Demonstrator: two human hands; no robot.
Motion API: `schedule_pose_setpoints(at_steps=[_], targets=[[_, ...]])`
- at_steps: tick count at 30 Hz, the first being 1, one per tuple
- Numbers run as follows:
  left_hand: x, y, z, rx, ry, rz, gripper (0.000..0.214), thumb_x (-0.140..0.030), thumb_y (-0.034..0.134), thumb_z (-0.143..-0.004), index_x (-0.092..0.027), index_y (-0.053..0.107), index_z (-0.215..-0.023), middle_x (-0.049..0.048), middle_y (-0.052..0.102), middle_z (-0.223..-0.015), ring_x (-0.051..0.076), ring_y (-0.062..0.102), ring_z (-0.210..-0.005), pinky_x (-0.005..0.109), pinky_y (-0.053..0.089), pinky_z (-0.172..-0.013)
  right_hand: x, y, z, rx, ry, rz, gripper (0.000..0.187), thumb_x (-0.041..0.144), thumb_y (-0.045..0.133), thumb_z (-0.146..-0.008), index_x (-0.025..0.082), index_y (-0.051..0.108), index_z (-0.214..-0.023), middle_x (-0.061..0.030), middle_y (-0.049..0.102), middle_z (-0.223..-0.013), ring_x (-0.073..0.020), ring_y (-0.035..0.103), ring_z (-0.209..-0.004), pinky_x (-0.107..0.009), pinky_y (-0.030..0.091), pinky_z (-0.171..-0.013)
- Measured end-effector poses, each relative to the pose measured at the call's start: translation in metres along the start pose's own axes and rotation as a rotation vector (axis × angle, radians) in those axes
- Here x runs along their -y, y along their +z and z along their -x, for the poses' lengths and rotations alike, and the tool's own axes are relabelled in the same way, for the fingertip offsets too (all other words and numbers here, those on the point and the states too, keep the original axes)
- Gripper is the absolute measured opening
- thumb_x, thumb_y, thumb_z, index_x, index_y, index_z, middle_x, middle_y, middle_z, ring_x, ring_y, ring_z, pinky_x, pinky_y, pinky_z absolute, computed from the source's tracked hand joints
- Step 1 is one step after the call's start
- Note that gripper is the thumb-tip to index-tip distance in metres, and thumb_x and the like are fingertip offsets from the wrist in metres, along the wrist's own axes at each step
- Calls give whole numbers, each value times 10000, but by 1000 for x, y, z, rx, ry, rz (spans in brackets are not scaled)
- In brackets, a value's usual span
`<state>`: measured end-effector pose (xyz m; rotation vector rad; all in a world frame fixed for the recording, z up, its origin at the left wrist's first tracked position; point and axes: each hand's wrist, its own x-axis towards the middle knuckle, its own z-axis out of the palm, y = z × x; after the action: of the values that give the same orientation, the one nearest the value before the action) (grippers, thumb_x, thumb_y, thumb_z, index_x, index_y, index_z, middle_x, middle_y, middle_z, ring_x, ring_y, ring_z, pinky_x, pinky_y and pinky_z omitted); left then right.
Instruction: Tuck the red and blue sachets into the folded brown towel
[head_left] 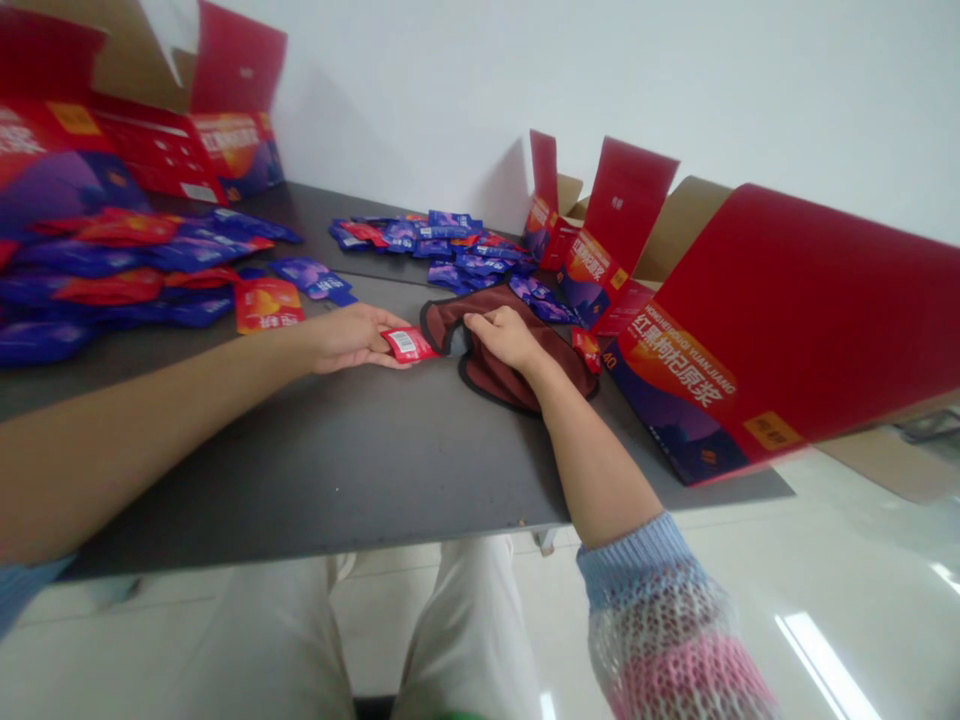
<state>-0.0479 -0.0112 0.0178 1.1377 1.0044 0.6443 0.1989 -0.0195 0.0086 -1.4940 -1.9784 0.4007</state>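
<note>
Right up close, pale trousers (472, 620) sit under the near edge of the tabletop (322, 470), and a broad bare strip of grey opens out beyond it. Now to the hands: the left hand (364, 338) has thumb and fingers closed on a small red packet (410, 345), barcode up, its tip right at the left rim of the brown cloth (551, 345); touching or slipped under, I can't tell. The right hand (504, 338) grips that dark-trimmed cloth, thumb on top, fingers curled. The step in hand, as I read it, is packet meeting cloth, and the next move calls for a steady right-hand hold and a level packet that won't snag on the trim. Room? Plenty toward the body. The right is tight: a spare packet (586, 350) lies between the cloth and a big box (720, 390) standing near the tabletop's right edge, a flap (885, 465) jutting past it. On the left, an orange packet (268, 305) lies just beyond the forearm, beside the left heap (142, 285). Farther off, the far heap (442, 250) crowds the space behind the cloth, with open boxes at right (596, 280) and left (161, 150), and then the white wall (420, 100).
</note>
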Motion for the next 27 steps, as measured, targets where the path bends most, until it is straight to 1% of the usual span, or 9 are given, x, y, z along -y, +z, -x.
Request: schedule_pose_setpoints(at_steps=[3,6,10,12,14,17,19,23,27], targets=[[-1,-3,2,61,-1,24,434,124,636,-617,-45,694,-1013,199,748,-974,308,718,-995,434,574,-940,-4,1,0,-77,24,106,511,470,456,-914,184,477,-491,25,383,-518,-105,429,-546,-265,257,-564],[-1,-7,2,118,-6,10,422,100,661,-624,-64,694,-1011,186,748,-980,296,725,-963,415,590,-902,-7,-1,1,-95,76,218,546,512,423,-941,173,590,-546,-11,520,-562,-145,548,-616,-268,337,-616],[3,-7,0,83,21,-40,490,94,658,-608,-67,680,-1070,174,748,-984,276,736,-904,388,610,-847,2,4,4,-36,109,217,573,580,378,-961,170,760,-844,-83,730,-882,-248,689,-941,-325,466,-838],[5,-6,-1,68,34,-41,512,93,659,-605,-66,674,-1091,169,752,-950,278,739,-884,391,616,-831,12,11,6,19,65,164,573,602,370,-963,194,771,-1001,-86,734,-1101,-280,622,-1196,-385,416,-1039],[6,-2,0,44,45,-32,519,86,653,-617,-69,672,-1112,168,754,-932,292,739,-895,404,616,-840,25,19,7,102,-29,115,554,599,366,-972,228,742,-1140,-64,684,-1270,-274,463,-1389,-451,249,-1192],[6,4,3,-11,83,-30,571,66,663,-624,-83,657,-1176,169,754,-952,317,735,-925,457,607,-866,41,29,7,220,-188,77,530,574,374,-982,254,646,-1307,-42,596,-1405,-258,296,-1488,-525,69,-1237],[7,7,5,-14,122,-31,613,40,709,-596,-95,655,-1192,168,756,-958,328,734,-925,486,600,-872,48,31,8,266,-257,59,514,558,403,-978,264,610,-1346,-31,570,-1431,-257,298,-1485,-534,73,-1237],[11,7,6,27,195,-19,645,-7,773,-522,-103,685,-1153,173,758,-978,338,731,-926,511,591,-874,48,29,11,309,-337,-28,449,513,451,-973,312,601,-1345,2,570,-1427,-250,374,-1445,-523,165,-1223],[11,6,8,30,202,-29,608,2,739,-510,-105,714,-1107,184,750,-1039,335,724,-941,496,596,-860,42,28,8,357,-393,-150,390,496,466,-968,291,712,-1191,-8,642,-1344,-239,411,-1424,-496,140,-1231]])
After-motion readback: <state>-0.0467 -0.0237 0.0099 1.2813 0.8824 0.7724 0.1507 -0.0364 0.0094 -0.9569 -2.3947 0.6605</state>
